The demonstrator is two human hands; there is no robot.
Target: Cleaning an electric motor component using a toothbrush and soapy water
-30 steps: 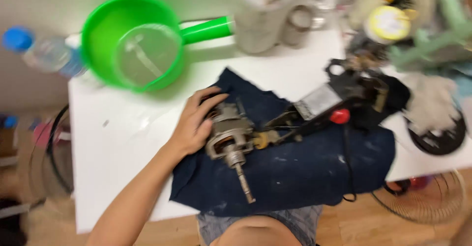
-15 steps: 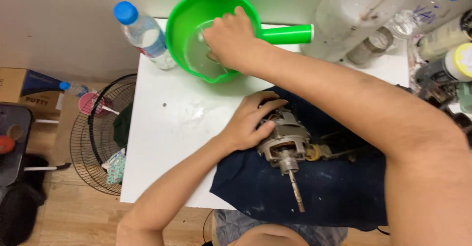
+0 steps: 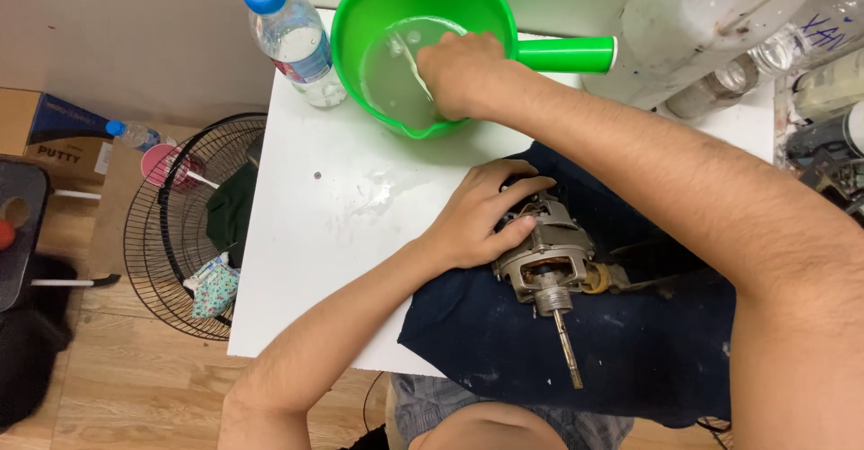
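The small electric motor (image 3: 544,256) lies on the dark blue cloth (image 3: 576,342) near the table's front edge, its bare shaft pointing toward the person. The left hand (image 3: 481,216) rests over the motor's housing, fingers spread and curled against the metal, pinning it down rather than gripping tight. Up past that hand, the right hand (image 3: 459,72) is dipped into the green ladle-bowl (image 3: 405,0), fingers bunched together on something thin and pale in the cloudy liquid; what exactly it pinches, I can't make out. To the outside of the bowl stands a plastic water bottle (image 3: 288,36) with a blue cap. Beyond the right forearm, a big dirty jug (image 3: 702,18) crowds the white table (image 3: 306,261). Done well, I'd say: steady palm on the motor so it can't roll, and a slow lift from the bowl so drips stay off the windings.
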